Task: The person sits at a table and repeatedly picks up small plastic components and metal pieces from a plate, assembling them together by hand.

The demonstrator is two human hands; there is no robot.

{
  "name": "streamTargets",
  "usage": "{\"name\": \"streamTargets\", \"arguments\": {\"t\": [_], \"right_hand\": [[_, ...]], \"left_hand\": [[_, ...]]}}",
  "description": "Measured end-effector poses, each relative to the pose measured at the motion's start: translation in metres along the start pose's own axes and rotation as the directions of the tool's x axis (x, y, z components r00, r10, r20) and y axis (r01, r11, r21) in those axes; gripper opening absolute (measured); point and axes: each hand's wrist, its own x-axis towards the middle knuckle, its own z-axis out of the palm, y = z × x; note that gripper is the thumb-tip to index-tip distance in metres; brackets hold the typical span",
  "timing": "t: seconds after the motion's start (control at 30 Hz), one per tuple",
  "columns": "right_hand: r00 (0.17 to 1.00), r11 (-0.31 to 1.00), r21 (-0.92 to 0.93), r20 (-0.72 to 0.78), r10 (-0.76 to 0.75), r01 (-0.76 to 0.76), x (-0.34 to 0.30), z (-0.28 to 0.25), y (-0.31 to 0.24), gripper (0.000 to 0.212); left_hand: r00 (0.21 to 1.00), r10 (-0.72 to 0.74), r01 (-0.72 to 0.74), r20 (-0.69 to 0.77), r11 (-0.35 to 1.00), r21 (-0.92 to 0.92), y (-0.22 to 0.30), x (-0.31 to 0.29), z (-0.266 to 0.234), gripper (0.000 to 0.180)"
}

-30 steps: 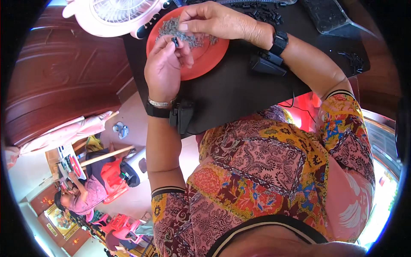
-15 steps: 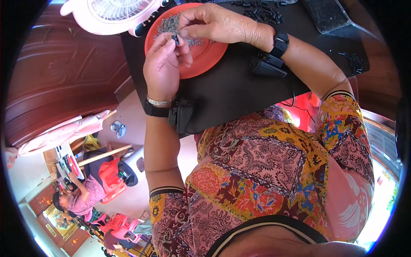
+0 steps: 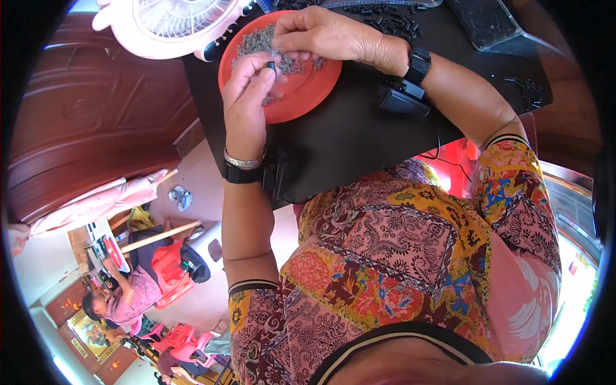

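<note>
Both hands are over a red-orange plate that holds a heap of small grey metal pieces. My left hand is closed, pinching a small black tube-like part between thumb and fingers. Just above and to the right, my right hand has its thumb and index finger pressed together, close to the left fingertips. Anything between those right fingertips is too small to make out. Each wrist wears a black strap, and the left one also has a silver bracelet.
A pink-and-white fan stands beyond the plate's left. Loose black parts lie at the back of the black table, with a smaller group at right. A dark bin sits back right. Other people sit far left.
My left hand has turned and shifted slightly right, its fingers curling down over the plate, with the black part still pinched. My right hand has barely moved.
</note>
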Motion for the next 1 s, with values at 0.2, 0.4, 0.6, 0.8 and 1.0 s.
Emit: {"name": "streamTargets", "arguments": {"t": [0.2, 0.4, 0.6, 0.8, 1.0], "right_hand": [[0.973, 0.864, -0.457, 0.015, -0.232, 0.213, 0.007, -0.002, 0.021, 0.023], [0.948, 0.887, -0.338, 0.054, -0.315, 0.314, 0.004, 0.001, 0.015, 0.012], [0.955, 0.959, 0.019, 0.079, -0.285, 0.284, 0.003, -0.002, 0.008, 0.008], [0.936, 0.936, 0.048, 0.044, -0.35, 0.348, -0.002, -0.002, -0.002, 0.008], [0.903, 0.761, -0.531, 0.019, -0.429, 0.373, -0.021, 0.013, -0.027, 0.003]], "left_hand": [[0.997, 0.026, -0.039, 0.078, 0.985, 0.167, -0.004, 0.0, -0.002, 0.02], [0.989, -0.11, 0.128, 0.1, 0.972, -0.197, -0.006, 0.001, -0.007, 0.018], [0.984, -0.103, 0.147, 0.142, 0.927, -0.344, -0.008, 0.004, -0.013, 0.017], [0.99, -0.128, 0.138, 0.058, 0.966, -0.217, -0.002, 0.003, -0.008, 0.016], [0.989, -0.147, 0.151, 0.034, 0.971, -0.188, -0.001, 0.003, -0.002, 0.017]]}}
